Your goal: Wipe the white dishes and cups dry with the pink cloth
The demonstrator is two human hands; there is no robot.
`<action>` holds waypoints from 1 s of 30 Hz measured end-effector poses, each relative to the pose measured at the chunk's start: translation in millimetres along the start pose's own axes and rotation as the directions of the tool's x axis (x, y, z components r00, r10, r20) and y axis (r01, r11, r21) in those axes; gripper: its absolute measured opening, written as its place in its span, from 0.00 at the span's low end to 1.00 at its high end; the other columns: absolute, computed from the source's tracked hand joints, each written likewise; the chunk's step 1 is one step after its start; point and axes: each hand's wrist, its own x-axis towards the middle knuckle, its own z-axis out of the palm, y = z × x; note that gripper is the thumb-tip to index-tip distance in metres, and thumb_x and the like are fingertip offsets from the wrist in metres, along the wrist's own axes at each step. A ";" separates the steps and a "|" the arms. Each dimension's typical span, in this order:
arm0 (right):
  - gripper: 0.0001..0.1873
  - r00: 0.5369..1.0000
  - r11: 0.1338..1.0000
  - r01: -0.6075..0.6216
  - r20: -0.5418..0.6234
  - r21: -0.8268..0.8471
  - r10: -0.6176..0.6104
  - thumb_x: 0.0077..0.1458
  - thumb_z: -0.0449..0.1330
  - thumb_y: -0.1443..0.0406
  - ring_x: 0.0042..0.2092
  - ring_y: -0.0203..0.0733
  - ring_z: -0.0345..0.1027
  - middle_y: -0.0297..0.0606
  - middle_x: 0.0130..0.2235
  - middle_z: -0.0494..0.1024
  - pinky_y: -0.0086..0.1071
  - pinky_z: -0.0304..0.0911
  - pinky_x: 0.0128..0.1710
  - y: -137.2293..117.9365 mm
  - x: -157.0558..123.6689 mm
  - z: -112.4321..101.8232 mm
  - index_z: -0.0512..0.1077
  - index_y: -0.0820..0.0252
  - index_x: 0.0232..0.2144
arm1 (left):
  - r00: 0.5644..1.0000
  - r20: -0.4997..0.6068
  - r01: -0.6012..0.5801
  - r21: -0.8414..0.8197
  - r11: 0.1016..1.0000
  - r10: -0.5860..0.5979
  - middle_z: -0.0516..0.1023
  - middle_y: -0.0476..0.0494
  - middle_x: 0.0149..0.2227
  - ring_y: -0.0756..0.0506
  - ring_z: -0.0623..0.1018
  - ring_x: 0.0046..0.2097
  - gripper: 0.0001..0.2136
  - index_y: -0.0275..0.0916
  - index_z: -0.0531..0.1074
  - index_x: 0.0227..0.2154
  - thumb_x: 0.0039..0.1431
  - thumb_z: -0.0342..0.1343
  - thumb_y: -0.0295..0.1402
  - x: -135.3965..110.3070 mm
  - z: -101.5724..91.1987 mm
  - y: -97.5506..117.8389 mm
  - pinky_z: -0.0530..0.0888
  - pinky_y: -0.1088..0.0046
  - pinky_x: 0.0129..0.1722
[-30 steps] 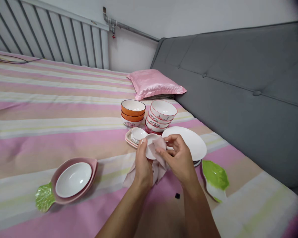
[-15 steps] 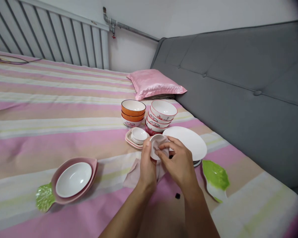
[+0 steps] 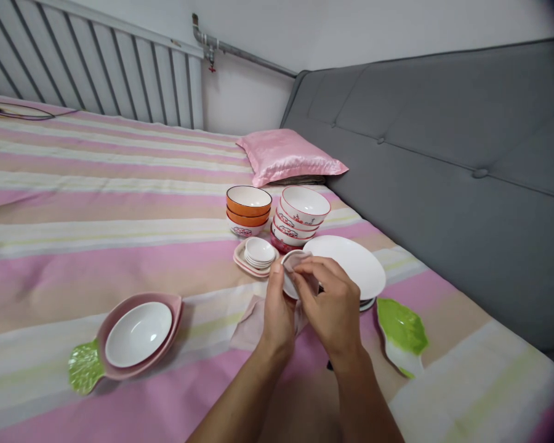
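My left hand [image 3: 279,314] is closed on a small white dish [image 3: 290,285], held tilted with its inside facing me. My right hand [image 3: 332,298] pinches a pale pink cloth [image 3: 297,260] against the inside of the dish near its upper rim. More of the cloth hangs below and to the left of my left hand. Just behind the hands, a stack of small white dishes [image 3: 260,250] sits on pinkish square plates [image 3: 240,261]. A large white oval plate [image 3: 351,261] lies right of them, partly covered by my right hand.
Orange bowls [image 3: 248,209] and a stack of red-patterned white bowls [image 3: 300,215] stand behind. At left, a white bowl [image 3: 138,335] rests in a pink radish-shaped dish [image 3: 115,312]. A green leaf-shaped dish [image 3: 402,329] lies right. A pink pillow [image 3: 290,155] lies near the grey headboard [image 3: 425,123].
My right hand has moved the cloth up toward the dish's upper rim. My left hand still holds the dish, shifted slightly right.
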 end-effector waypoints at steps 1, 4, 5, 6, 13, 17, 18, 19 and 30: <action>0.07 1.000 1.000 0.004 0.003 0.009 -0.004 0.53 0.55 0.70 0.42 0.41 0.69 0.38 0.37 0.76 0.36 0.64 0.45 -0.3 -0.6 1.4 0.73 0.57 0.31 | 1.000 0.009 0.002 -0.017 1.000 -0.002 0.79 0.43 0.36 0.44 0.75 0.47 0.13 0.35 0.75 0.34 0.58 0.50 0.38 0.3 -0.1 -0.5 0.68 0.68 0.50; 0.08 1.000 1.000 0.007 -0.005 0.007 -0.007 0.55 0.54 0.70 0.43 0.42 0.70 0.38 0.38 0.77 0.36 0.64 0.45 -0.6 -2.1 5.2 0.73 0.57 0.33 | 1.000 0.009 0.008 -0.034 0.999 -0.007 0.79 0.43 0.38 0.44 0.75 0.48 0.13 0.35 0.75 0.34 0.58 0.50 0.39 1.0 -1.6 -1.7 0.67 0.68 0.52; 0.08 1.000 1.000 0.004 -0.008 0.006 -0.004 0.55 0.54 0.69 0.42 0.41 0.71 0.38 0.38 0.78 0.35 0.64 0.45 -0.5 -2.4 6.1 0.73 0.57 0.33 | 1.000 0.005 0.013 -0.028 1.000 -0.013 0.79 0.43 0.39 0.43 0.75 0.48 0.13 0.35 0.75 0.35 0.58 0.50 0.39 1.1 -2.2 -1.9 0.67 0.68 0.52; 0.08 1.000 1.000 0.000 -0.013 0.005 0.000 0.55 0.54 0.69 0.41 0.41 0.71 0.38 0.37 0.78 0.34 0.65 0.43 -0.3 -2.5 6.7 0.73 0.57 0.34 | 1.000 -0.001 0.019 -0.017 1.000 -0.019 0.79 0.42 0.39 0.43 0.75 0.49 0.14 0.35 0.75 0.35 0.58 0.50 0.40 1.2 -2.8 -2.1 0.67 0.68 0.52; 0.12 0.998 1.000 -0.005 -0.058 0.015 0.006 0.56 0.52 0.70 0.41 0.41 0.72 0.38 0.37 0.79 0.35 0.66 0.45 3.2 -0.9 6.6 0.75 0.56 0.36 | 0.996 -0.075 0.044 0.085 0.995 -0.037 0.79 0.40 0.39 0.42 0.73 0.51 0.15 0.35 0.76 0.37 0.58 0.50 0.41 -0.4 -4.4 -3.3 0.65 0.67 0.54; 0.13 0.999 0.999 0.008 -0.033 0.036 -0.007 0.56 0.52 0.70 0.42 0.41 0.72 0.40 0.38 0.79 0.36 0.65 0.48 3.4 0.1 6.0 0.76 0.57 0.36 | 0.997 -0.062 0.058 0.074 0.996 -0.054 0.79 0.40 0.39 0.42 0.73 0.51 0.16 0.35 0.76 0.37 0.60 0.48 0.40 -1.6 -4.1 -3.0 0.65 0.66 0.54; 0.13 1.000 0.999 0.015 -0.024 0.036 -0.015 0.56 0.52 0.70 0.42 0.41 0.72 0.40 0.38 0.79 0.36 0.65 0.48 3.3 0.4 5.7 0.76 0.58 0.36 | 0.997 -0.058 0.055 0.072 0.996 -0.050 0.79 0.41 0.39 0.43 0.73 0.51 0.16 0.35 0.76 0.37 0.61 0.47 0.40 -1.8 -4.1 -2.9 0.65 0.66 0.54; 0.13 1.000 0.999 0.024 -0.012 0.036 -0.024 0.56 0.52 0.70 0.42 0.41 0.72 0.40 0.39 0.79 0.36 0.66 0.48 3.3 0.6 5.3 0.76 0.58 0.36 | 0.997 -0.056 0.052 0.068 0.996 -0.048 0.79 0.41 0.39 0.43 0.74 0.51 0.16 0.35 0.76 0.37 0.61 0.47 0.40 -1.8 -4.0 -2.9 0.66 0.66 0.54; 0.15 0.971 0.986 0.145 0.180 0.087 -0.159 0.54 0.50 0.74 0.43 0.40 0.69 0.41 0.39 0.77 0.33 0.65 0.45 3.5 1.5 -2.2 0.75 0.59 0.37 | 0.995 -0.083 0.051 -0.041 0.998 -0.054 0.78 0.46 0.32 0.48 0.77 0.40 0.13 0.36 0.76 0.30 0.59 0.50 0.38 0.9 -0.5 1.2 0.68 0.73 0.48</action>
